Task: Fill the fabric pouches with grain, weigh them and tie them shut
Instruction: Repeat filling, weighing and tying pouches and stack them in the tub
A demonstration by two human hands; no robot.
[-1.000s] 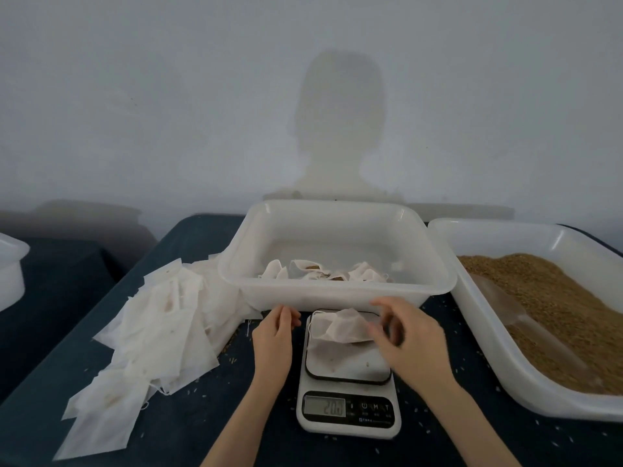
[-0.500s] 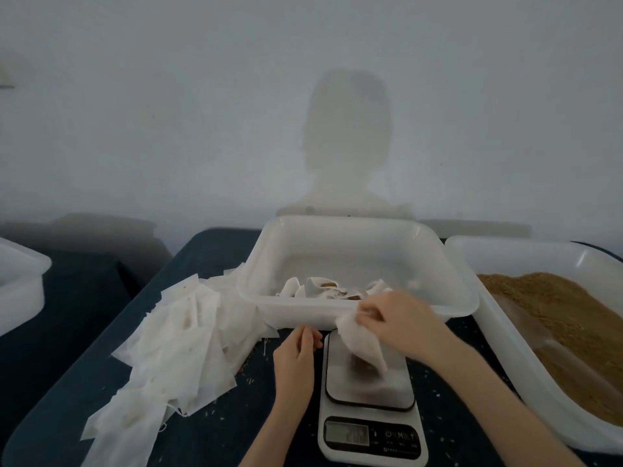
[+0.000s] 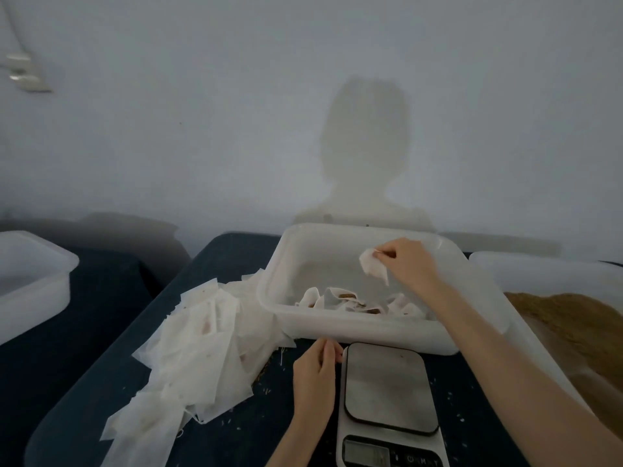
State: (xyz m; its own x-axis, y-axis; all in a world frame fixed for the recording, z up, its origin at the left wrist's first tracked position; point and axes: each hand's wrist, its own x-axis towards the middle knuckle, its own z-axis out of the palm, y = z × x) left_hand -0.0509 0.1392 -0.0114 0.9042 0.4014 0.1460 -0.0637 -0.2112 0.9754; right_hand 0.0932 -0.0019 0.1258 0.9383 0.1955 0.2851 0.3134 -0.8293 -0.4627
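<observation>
My right hand [image 3: 406, 264] pinches a small white fabric pouch [image 3: 372, 268] and holds it in the air above the white plastic tub [image 3: 364, 335]. Several filled pouches [image 3: 350, 301] lie in that tub along its near wall. The kitchen scale [image 3: 387, 387] stands in front of the tub with a bare plate. My left hand [image 3: 315, 375] rests on the dark table just left of the scale, fingers loosely curled, holding nothing. A heap of empty white pouches [image 3: 199, 352] lies to the left.
A large white tub of brown grain [image 3: 580, 318] stands at the right. Another white tub [image 3: 30, 281] sits at the far left on a separate surface. Loose grains [image 3: 266, 389] are scattered on the dark table [image 3: 236, 433]. A pale wall rises close behind.
My right hand lifted the pouch off the scale plate and carried it up and back over the white tub. The left hand stayed beside the scale.
</observation>
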